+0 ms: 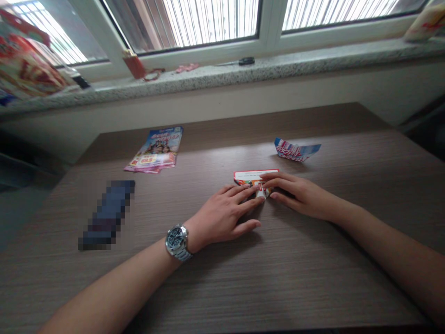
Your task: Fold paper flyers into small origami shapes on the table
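Note:
A folded paper flyer (249, 175) with a red border, a white strip and a colourful print lies flat on the table. On its lower left part rest the fingers of my left hand (225, 213), stretched out and slightly spread, palm down; a metal wristwatch (177, 241) is on that wrist. From the right, my right hand (299, 195) touches the flyer's upper right part with its fingertips, fingers extended and apart. Both hands cover some of the paper. Beyond them stands a small folded paper shape (296, 150), blue, white and red, boat-like with raised ends.
A stack of printed flyers (158, 147) lies at the back left of the wooden table (222, 287). A dark pixelated flat object (107, 215) sits left of my arm. Along the granite windowsill (201, 79) are a red item (134, 65), a black-handled tool (246, 61) and a colourful bag (31, 65).

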`<state>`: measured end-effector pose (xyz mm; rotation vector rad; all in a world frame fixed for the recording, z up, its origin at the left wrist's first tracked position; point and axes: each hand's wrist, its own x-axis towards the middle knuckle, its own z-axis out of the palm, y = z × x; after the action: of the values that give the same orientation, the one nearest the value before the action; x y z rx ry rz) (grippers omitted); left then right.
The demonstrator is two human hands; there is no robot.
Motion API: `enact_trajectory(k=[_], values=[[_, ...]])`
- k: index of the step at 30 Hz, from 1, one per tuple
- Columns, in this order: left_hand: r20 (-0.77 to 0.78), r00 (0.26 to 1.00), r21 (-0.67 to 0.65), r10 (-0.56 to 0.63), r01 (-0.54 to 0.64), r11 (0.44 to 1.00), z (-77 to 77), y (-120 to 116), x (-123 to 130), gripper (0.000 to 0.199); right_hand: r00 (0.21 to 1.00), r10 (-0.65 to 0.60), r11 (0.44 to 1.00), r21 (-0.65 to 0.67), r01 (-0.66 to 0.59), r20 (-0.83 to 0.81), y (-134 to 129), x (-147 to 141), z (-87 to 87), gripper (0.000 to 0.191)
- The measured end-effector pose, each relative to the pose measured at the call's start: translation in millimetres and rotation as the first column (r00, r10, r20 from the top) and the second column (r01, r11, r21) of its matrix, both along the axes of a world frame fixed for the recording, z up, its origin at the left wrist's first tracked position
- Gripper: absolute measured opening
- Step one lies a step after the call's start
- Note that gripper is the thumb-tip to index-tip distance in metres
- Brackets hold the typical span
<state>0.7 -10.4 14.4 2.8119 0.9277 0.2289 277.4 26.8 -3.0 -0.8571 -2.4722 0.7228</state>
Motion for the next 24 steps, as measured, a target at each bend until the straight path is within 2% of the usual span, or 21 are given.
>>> enact_trajectory(k=[3,7,14,21,24], values=[[-0.015,1.000,0.000,0.009,-0.009,1.000,-0.3,0.1,0.7,0.058,1.000,-0.004,1.000,0.003,0.004,0.008,-0.6,0.3,-0.6,0.028],[-0.022,1.000,0.007,0.017,-0.017,1.000,0.5,-0.2,1.8,0.058,0.998,0.052,0.998,0.031,-0.053,0.032,-1.7,-0.5,1.1,0.035],[-0.007,1.000,0.018,0.000,0.001,1.000,0.2,1.3,-0.5,0.055,0.993,0.074,0.993,0.088,-0.082,0.088,-3.2,-2.5,2.0,0.031],[0.005,1.000,0.022,-0.020,0.020,1.000,1.4,1.5,-1.9,0.053,0.992,0.096,0.987,0.122,-0.105,0.076,-0.4,1.9,0.4,0.044],[0.009,0.999,0.012,-0.032,0.032,0.999,3.2,1.7,-2.2,0.055,0.994,0.090,0.987,0.132,-0.097,0.058,0.0,2.0,-1.7,0.042]])
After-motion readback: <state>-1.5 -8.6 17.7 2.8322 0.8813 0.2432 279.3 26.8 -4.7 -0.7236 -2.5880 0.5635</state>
